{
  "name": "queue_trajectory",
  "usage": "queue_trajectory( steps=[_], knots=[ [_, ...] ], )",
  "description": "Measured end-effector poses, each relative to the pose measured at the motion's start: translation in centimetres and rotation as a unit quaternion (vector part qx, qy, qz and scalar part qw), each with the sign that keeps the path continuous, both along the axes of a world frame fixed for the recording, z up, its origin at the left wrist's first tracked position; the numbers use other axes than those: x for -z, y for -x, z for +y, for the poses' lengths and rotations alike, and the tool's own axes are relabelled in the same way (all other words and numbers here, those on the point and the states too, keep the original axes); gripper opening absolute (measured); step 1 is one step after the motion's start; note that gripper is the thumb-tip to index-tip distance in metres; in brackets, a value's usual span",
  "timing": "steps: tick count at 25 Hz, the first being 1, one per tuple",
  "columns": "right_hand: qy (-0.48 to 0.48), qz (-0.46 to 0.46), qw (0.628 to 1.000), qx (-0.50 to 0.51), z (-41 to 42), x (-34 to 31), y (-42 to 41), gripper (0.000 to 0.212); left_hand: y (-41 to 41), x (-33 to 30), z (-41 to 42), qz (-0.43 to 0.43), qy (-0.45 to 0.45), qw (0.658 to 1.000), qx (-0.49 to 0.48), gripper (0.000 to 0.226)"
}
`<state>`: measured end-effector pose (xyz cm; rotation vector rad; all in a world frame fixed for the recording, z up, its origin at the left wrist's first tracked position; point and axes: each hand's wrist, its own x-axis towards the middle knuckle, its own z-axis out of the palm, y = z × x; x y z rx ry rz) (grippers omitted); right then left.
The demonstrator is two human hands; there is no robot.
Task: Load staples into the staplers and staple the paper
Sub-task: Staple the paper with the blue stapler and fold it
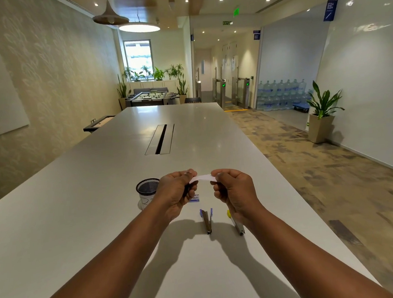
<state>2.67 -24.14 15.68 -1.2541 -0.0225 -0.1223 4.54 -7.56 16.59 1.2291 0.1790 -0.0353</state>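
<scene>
Above the glossy table (101, 203), both hands pinch a thin paper strip (203, 178).

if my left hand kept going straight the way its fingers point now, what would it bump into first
Probably the right hand. The left hand pinches one end of a small white paper strip, fingers aimed along it toward the right hand at the other end. Depth is unclear from this one view.

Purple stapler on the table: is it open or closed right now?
Open. The purple stapler lies on the table with its metal staple channel exposed and pointing toward the camera, its purple top swung away.
</scene>
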Motion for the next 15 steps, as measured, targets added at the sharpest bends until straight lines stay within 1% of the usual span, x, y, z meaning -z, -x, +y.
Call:
queue_trajectory(
  steps=[5, 7, 9, 11, 12, 15],
  knots=[
    [0.005, 0.015, 1.0, 0.004, -0.2, 0.5, -0.3, 0.018, 0.1, 0.1, -0.2, -0.046, -0.076, 0.996, -0.023, 0.008],
    [0.027, 0.015, 0.999, 0.019, -0.3, 0.8, -0.6, 0.018, 0.2, 0.5, 0.0, -0.056, -0.107, 0.993, -0.016, 0.015],
    [0.066, 0.019, 0.997, 0.034, -0.3, 1.3, -0.9, 0.024, 0.2, 1.1, 0.4, -0.057, -0.12, 0.991, -0.022, 0.025],
    [0.12, 0.02, 0.992, 0.031, -0.3, 2.0, -1.2, 0.015, -0.1, 2.0, 0.9, -0.046, -0.127, 0.99, -0.032, 0.028],
    [0.149, 0.019, 0.988, 0.027, -0.2, 2.4, -1.4, 0.01, -0.3, 2.5, 1.2, -0.036, -0.126, 0.991, -0.035, 0.025],
    [0.225, 0.011, 0.974, 0.024, 0.0, 3.6, -1.9, 0.01, -0.7, 4.5, 2.1, 0.004, -0.092, 0.995, -0.046, 0.009]
  ],
)
